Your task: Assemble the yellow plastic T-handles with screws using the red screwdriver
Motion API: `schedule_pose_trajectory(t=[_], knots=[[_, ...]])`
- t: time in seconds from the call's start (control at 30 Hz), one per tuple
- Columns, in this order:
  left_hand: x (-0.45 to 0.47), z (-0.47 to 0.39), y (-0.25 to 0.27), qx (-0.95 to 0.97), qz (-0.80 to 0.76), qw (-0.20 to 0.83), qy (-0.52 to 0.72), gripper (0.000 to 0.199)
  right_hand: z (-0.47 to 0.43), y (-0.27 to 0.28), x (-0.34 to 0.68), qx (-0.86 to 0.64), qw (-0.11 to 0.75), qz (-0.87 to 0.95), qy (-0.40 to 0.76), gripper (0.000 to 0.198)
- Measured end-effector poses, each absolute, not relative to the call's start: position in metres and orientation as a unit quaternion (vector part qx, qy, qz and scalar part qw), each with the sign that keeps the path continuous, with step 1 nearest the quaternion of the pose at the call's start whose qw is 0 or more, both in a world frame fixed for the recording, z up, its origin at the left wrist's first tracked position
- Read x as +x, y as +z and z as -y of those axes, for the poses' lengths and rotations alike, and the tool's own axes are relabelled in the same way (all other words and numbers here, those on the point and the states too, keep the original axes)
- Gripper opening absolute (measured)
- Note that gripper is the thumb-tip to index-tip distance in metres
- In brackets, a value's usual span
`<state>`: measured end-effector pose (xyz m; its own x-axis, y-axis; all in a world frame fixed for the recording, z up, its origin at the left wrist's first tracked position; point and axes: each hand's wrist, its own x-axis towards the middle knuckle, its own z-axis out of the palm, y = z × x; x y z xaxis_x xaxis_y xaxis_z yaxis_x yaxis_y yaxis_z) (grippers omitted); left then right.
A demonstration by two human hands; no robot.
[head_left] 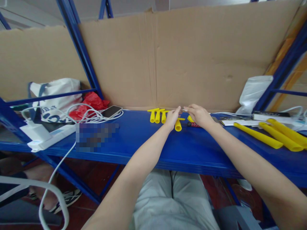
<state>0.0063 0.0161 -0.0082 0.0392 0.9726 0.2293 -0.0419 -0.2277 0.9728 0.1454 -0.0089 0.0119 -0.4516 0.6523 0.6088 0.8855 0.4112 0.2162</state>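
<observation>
Facing each other right of centre, the left hand (pixel 173 118) and right hand (pixel 199 115) were partly curled; any hold was unclear. Yellow tubes (pixel 178 124) lay alongside.

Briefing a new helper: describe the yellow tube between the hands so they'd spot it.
On the blue shelf, look between the left hand and right hand. A yellow tube lies there, mouth toward the viewer. It sits nearer the front edge than the three tubes further left.
</observation>
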Motion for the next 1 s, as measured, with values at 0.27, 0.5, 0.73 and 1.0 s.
schedule_pose_trajectory(t=[0.27,0.5,0.73,1.0], knots=[[0.006,-0.02,-0.008,0.523,-0.419,0.479,0.567,0.017,0.008,0.004,0.154,-0.435,0.282,0.822,-0.236,0.035],[0.005,-0.025,-0.011,0.513,-0.415,0.474,0.583,0.021,0.007,0.006,0.167,-0.546,0.366,0.722,-0.217,0.038],[0.005,-0.025,-0.011,0.514,-0.43,0.477,0.569,0.016,-0.009,0.002,0.171,-0.575,0.494,0.651,0.043,0.028],[0.002,-0.023,-0.007,0.383,-0.401,0.591,0.585,0.015,-0.01,0.0,0.168,-0.489,0.6,0.608,0.177,0.029]])
